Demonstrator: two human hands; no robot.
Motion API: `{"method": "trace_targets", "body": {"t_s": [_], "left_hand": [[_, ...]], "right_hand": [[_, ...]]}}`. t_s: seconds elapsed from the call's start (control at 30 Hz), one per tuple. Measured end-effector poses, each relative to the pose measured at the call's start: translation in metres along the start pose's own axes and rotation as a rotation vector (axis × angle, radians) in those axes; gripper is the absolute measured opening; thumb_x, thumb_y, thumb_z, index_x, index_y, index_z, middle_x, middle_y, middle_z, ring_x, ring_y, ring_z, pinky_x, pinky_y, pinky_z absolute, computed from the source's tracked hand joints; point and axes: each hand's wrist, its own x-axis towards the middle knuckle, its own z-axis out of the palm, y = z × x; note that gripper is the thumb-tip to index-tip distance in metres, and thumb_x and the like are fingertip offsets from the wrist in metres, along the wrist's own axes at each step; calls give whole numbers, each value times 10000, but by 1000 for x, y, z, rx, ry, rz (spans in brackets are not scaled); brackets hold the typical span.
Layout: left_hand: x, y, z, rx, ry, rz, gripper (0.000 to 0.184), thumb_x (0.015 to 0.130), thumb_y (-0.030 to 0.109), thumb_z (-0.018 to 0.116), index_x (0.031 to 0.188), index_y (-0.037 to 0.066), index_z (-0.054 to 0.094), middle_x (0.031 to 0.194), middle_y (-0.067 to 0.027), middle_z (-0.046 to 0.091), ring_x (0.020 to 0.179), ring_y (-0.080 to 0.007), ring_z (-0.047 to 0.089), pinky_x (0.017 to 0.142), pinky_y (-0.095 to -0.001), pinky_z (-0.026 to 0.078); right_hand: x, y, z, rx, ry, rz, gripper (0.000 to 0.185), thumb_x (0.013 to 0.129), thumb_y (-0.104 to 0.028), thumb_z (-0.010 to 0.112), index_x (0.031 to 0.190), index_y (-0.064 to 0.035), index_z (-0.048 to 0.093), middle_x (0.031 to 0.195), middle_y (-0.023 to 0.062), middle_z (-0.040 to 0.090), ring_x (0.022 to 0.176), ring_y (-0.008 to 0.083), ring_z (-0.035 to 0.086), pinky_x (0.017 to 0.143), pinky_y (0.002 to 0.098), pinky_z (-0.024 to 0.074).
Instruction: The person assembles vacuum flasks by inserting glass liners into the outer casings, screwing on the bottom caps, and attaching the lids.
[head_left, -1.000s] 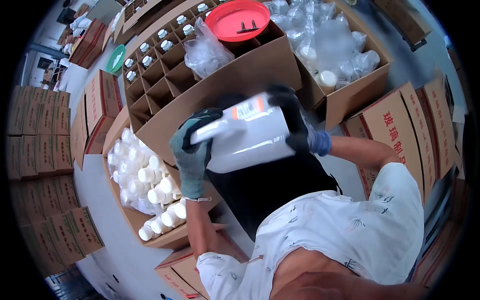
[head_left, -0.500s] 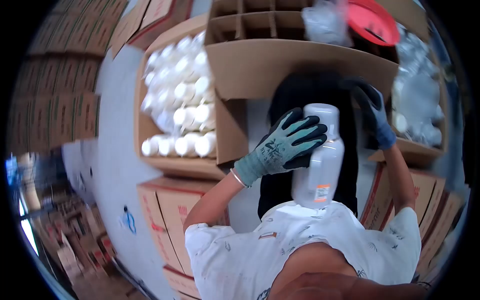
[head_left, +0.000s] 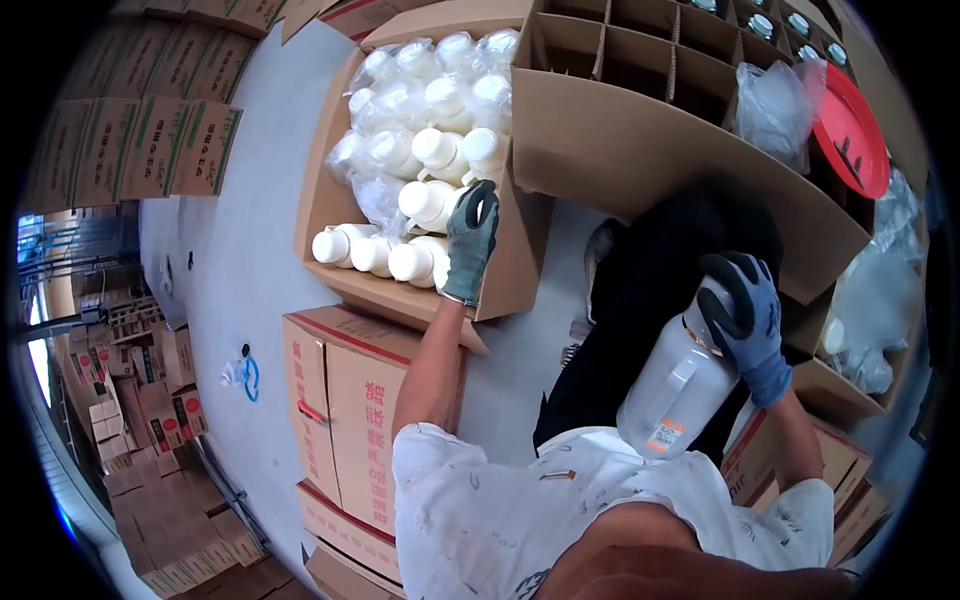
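Observation:
My right hand (head_left: pixel 748 325), in a grey-blue glove with black fingertips, is wrapped around the neck of a translucent white jug (head_left: pixel 678 385). The jug has a side handle and an orange-and-white label, and it leans against my lap and shirt. My left hand (head_left: pixel 472 243), in a green-grey glove, reaches into an open carton (head_left: pixel 335 215). Its fingers are curled at the top of a white jug (head_left: pixel 424 204) beside the carton's inner wall. Several more white-topped jugs surround it, some wrapped in clear plastic. My fingers partly hide the contact.
A divided carton (head_left: pixel 640 150) stands before me, with several silver-capped pieces, clear plastic and a red round lid (head_left: pixel 852 130). Another carton with wrapped jugs (head_left: pixel 862 340) is at right. Closed cartons (head_left: pixel 365 420) are beside me, and more are stacked at far left.
My left hand has left the jug on my lap and moved up into the carton on the left. My right hand has come down onto the jug's neck. The view has shifted.

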Motion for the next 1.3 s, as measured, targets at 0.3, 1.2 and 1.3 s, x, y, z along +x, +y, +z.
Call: {"method": "trace_targets", "body": {"t_s": [0.3,1.2,1.3], "left_hand": [[62,-61,23,-88,145,-207,285,898,139,613,1127,-32,628,1104,-163,667,1008,-256,640,876,-342,487],[143,195,33,-1279,-323,242,406,989,237,461,1307,-11,511,1316,-157,550,1211,-283,534,1072,-376,387],[131,163,28,-795,-408,414,566,998,346,429,1441,4,343,1443,-143,422,1334,-254,411,1135,-375,292]], "right_hand": [[8,23,2,656,102,29,208,838,-190,592,781,0,656,863,128,615,859,273,585,804,384,471],[212,65,-7,1520,140,146,215,892,-270,667,945,-63,638,815,60,657,712,145,637,626,248,551],[224,103,-37,1603,114,198,220,871,-273,692,945,-71,643,867,66,673,811,168,652,754,288,557]]}}
